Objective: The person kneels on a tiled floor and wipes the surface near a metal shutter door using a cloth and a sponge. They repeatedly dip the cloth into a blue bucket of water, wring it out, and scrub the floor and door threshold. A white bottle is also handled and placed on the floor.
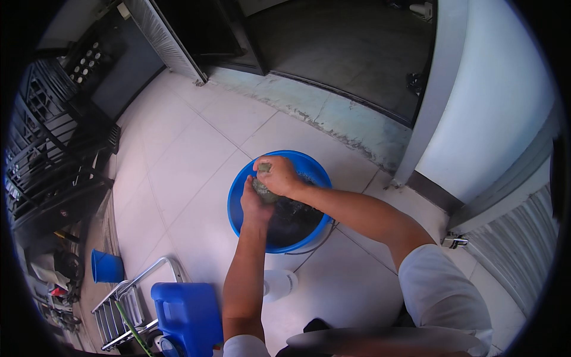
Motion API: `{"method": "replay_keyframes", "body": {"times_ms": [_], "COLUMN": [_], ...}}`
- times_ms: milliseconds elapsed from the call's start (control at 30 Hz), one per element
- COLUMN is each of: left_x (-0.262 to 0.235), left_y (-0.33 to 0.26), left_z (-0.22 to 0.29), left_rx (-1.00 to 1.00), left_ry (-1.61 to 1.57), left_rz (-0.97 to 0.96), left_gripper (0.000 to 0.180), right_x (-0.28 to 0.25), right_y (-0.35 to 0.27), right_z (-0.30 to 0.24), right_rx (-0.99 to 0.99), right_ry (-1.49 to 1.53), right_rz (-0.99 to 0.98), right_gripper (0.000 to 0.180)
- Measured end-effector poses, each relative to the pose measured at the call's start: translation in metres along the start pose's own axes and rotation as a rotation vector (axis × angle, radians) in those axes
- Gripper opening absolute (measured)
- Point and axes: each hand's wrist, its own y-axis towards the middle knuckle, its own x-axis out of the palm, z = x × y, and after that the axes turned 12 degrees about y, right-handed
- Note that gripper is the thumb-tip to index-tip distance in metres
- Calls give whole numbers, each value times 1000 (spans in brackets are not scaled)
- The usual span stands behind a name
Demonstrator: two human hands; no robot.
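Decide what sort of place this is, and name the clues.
Probably a tiled porch or yard at a house doorway, used for hand washing. Clues: the white tiled floor, the blue bucket where both hands rub a cloth, and the black metal gate to the left.

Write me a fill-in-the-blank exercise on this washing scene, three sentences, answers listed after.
1. Both hands, the left hand and the right hand, grip a wet greenish cloth over a round ____ basin.
2. The basin stands on a floor of pale ____.
3. Near the lower left, beside a metal rack, stands a blue plastic ____ with a handle.

Missing words: blue; tiles; jug
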Motion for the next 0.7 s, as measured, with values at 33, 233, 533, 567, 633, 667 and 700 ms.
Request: {"method": "replay_keyframes", "body": {"times_ms": [33,233,533,567,633,667,700], "left_x": [-3,-10,-8,-8,-11,-13,-16], "left_y": [3,14,11,12,16,19,22], "left_z": [-2,9,17,16,15,15,14], "left_rx": [-48,-14,154,134,60,24,-28], "left_ry": [-19,136,198,162,86,55,21], "left_rz": [-38,31,129,77,40,-49,-104], "left_gripper": [28,41,31,34,40,37,33], "right_x": [0,-1,3,7,13,14,14], "right_y": [-2,-3,4,1,-5,-7,-8], "right_z": [0,-9,-20,-19,-19,-19,-19], "right_rx": [-74,40,590,472,150,-11,-170], "right_ry": [-55,80,708,592,402,287,172], "right_rz": [-19,23,190,184,206,214,220], "right_gripper": [15,25,29,29,16,17,18]}}
